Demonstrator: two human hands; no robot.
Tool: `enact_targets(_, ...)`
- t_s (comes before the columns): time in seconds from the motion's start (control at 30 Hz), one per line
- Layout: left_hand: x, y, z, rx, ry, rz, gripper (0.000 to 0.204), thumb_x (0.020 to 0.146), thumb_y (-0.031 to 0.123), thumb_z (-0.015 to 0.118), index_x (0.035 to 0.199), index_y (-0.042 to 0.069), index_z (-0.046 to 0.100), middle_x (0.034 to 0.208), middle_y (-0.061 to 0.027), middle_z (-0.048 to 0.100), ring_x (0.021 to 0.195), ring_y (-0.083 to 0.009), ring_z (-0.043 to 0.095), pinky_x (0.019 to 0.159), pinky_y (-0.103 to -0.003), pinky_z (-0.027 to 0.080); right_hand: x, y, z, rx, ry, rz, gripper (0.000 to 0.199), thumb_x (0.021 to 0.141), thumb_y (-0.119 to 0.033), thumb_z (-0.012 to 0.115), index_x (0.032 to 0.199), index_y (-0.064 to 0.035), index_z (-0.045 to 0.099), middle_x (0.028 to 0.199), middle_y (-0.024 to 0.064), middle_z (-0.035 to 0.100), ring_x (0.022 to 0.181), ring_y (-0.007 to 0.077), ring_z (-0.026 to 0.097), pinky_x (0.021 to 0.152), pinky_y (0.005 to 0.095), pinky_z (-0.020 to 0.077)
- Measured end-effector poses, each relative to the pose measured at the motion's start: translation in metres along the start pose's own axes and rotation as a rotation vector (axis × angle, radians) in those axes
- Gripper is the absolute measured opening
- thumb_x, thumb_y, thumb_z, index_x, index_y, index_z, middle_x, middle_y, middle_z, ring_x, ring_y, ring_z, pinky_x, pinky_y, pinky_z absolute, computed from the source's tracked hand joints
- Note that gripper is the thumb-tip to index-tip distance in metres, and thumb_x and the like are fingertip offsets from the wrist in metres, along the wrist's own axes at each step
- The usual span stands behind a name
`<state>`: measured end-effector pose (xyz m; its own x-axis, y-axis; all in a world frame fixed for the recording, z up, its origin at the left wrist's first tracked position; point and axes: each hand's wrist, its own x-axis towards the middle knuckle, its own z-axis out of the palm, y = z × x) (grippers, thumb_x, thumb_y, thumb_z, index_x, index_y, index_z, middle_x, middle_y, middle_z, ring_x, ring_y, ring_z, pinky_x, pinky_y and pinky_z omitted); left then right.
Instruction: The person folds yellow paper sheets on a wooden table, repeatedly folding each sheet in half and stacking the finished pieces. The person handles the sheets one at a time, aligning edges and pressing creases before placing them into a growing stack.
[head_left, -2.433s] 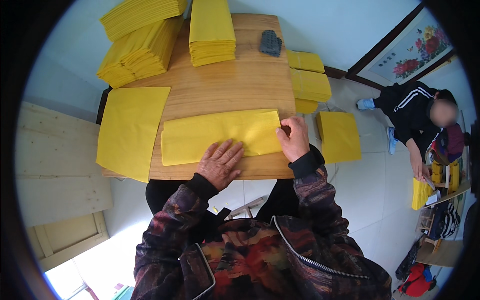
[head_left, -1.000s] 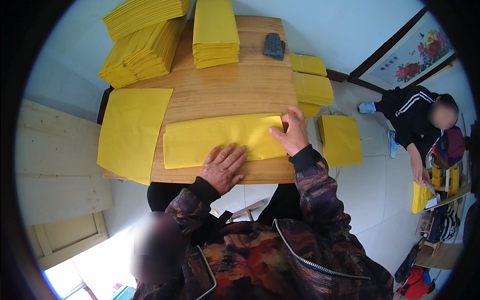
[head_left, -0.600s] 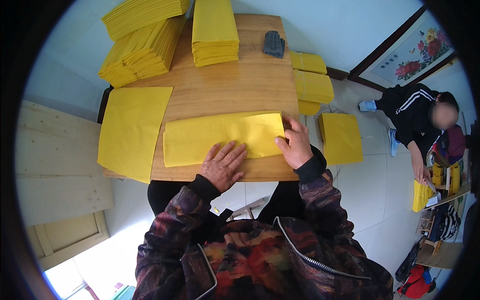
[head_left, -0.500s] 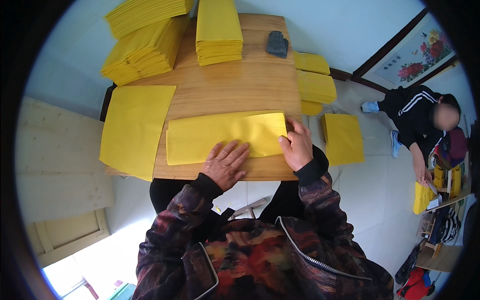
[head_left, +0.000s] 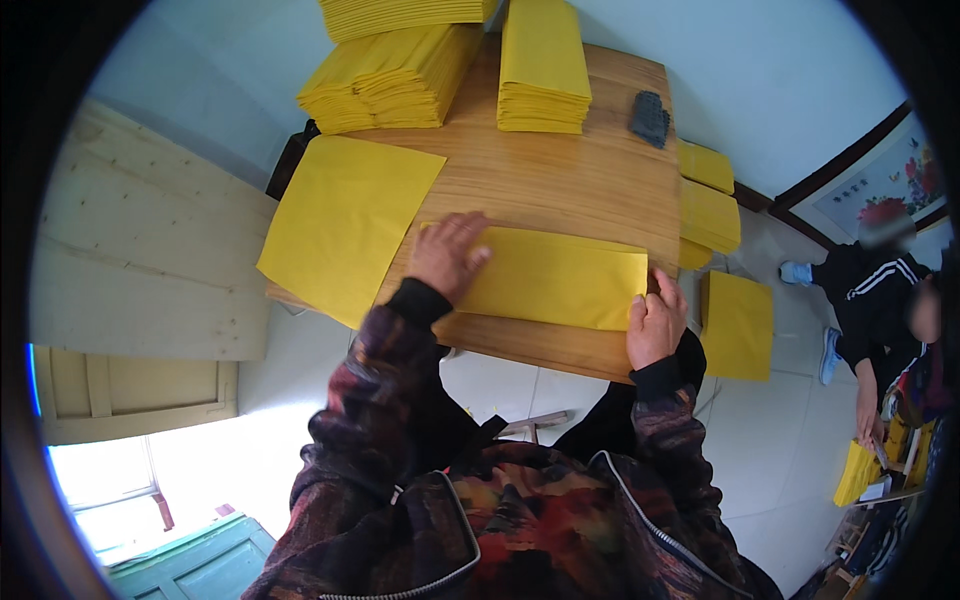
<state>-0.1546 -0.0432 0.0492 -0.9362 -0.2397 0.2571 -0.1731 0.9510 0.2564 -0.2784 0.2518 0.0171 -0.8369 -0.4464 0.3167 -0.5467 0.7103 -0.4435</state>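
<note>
A wooden worktop (head_left: pixel 560 190) carries several yellow paper goods. A folded sheet (head_left: pixel 560 285) lies along its near edge. A flat sheet (head_left: pixel 345 225) lies at the left, overhanging the edge. At the far side stand a neat stack (head_left: pixel 543 65) and, left of it, a fanned stack (head_left: pixel 385 80). A dark object (head_left: pixel 650 117) rests at the far right.

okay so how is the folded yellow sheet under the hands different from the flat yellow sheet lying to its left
The folded sheet is a long narrow strip; the flat sheet is a broad, unfolded rectangle. The folded one lies wholly on the wooden table, pressed by the left hand at one end and the right hand at the other; the flat one is untouched and hangs over the table's left edge. Both are the same plain yellow paper.
</note>
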Motion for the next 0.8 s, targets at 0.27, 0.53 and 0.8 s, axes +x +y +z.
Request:
enact_targets(0.27, 0.003, -0.036, -0.001, -0.2, -0.061, -0.063, 0.029, 0.094, 0.024, 0.047, 0.111, 0.005, 0.062, 0.111, -0.0155, 0.063, 0.11, -0.0355, 0.054, 0.095, -0.041, 0.043, 0.001, -0.001, 0.001, -0.007, 0.042, -0.021, 0.017, 0.083, -0.013, 0.059, 0.082, 0.0035, 0.063, 0.132, 0.01, 0.05, 0.12, 0.0348, 0.044, 0.094, 0.0463, 0.0421)
enact_targets(0.53, 0.001, -0.038, 0.003, -0.171, -0.018, -0.004, 0.029, 0.089, 0.024, 0.054, 0.11, 0.007, 0.062, 0.116, -0.0116, 0.062, 0.112, -0.0327, 0.053, 0.096, -0.042, 0.042, 0.001, -0.006, 0.001, -0.03, 0.035, 0.024, 0.017, 0.082, -0.014, 0.06, 0.081, 0.0028, 0.064, 0.133, 0.0063, 0.049, 0.121, 0.0336, 0.043, 0.093, 0.0462, 0.041)
enact_targets(0.8, -0.003, -0.034, 0.002, -0.107, -0.047, 0.01, 0.035, 0.084, 0.024, 0.061, 0.116, 0.007, 0.059, 0.123, -0.0111, 0.058, 0.116, -0.0331, 0.05, 0.1, -0.042, 0.039, 0.002, -0.012, 0.001, -0.066, 0.014, 0.101, 0.019, 0.081, -0.016, 0.059, 0.081, 0.003, 0.063, 0.132, 0.0049, 0.05, 0.12, 0.033, 0.043, 0.094, 0.0447, 0.041)
